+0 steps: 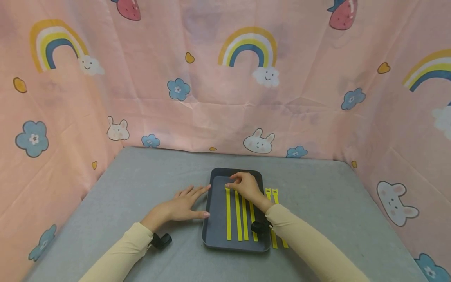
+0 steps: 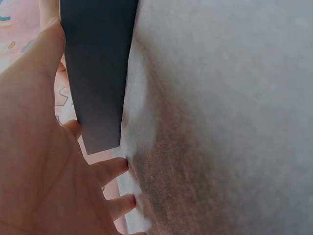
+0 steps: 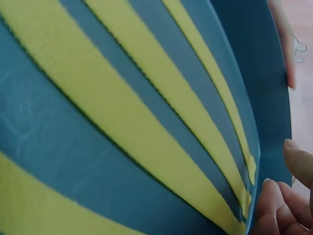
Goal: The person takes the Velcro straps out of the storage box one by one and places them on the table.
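Observation:
A dark grey rectangular tray (image 1: 216,239) lies on the table. Several yellow hook-and-loop cable ties (image 1: 228,219) are laid lengthwise inside it, roughly side by side. My right hand (image 1: 248,187) is over the tray's far part, at the head end of the leftmost tie. In the right wrist view its thumb (image 3: 299,161) and fingertips (image 3: 274,196) are apart, close to the tie ends (image 3: 252,171), with nothing visible between them. My left hand (image 1: 183,205) has its fingers spread, with thumb and index finger touching the tray's left side (image 2: 98,73).
Two more yellow ties (image 1: 275,197) lie on the grey table (image 1: 327,211) just right of the tray, partly hidden by the right forearm. A pink patterned cloth (image 1: 211,117) hangs around the back and sides. Black wrist cameras (image 1: 161,241) sit at both cuffs.

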Demonstrator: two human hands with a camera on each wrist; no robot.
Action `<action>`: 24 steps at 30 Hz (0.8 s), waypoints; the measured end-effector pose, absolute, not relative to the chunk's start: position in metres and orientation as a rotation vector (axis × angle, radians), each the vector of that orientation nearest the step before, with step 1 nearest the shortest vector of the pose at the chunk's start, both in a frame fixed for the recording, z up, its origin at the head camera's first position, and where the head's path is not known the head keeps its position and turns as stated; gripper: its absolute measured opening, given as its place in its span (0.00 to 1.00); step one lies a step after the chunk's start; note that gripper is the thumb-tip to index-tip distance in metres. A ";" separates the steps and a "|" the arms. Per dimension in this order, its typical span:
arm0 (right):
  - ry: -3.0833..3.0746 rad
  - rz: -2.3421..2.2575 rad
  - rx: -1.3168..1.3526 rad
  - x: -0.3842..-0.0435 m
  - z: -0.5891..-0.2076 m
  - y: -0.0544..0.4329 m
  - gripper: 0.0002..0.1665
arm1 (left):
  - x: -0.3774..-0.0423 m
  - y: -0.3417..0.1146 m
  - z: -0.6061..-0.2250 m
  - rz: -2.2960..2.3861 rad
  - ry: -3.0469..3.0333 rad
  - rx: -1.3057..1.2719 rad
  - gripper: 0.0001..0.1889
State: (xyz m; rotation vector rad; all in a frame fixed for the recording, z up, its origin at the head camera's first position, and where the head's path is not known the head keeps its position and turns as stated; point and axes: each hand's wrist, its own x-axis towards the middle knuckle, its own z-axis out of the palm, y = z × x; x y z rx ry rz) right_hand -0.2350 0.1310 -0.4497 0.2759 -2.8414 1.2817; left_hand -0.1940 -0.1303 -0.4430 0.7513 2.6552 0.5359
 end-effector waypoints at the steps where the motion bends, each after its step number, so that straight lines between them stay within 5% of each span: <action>1: -2.841 1.272 0.266 -0.235 -0.450 0.130 0.23 | -0.194 -0.130 -0.443 0.537 2.656 0.752 0.48; 24: -2.872 1.136 0.203 -0.231 -0.458 0.121 0.19 | -0.195 -0.131 -0.444 0.530 2.662 0.758 0.48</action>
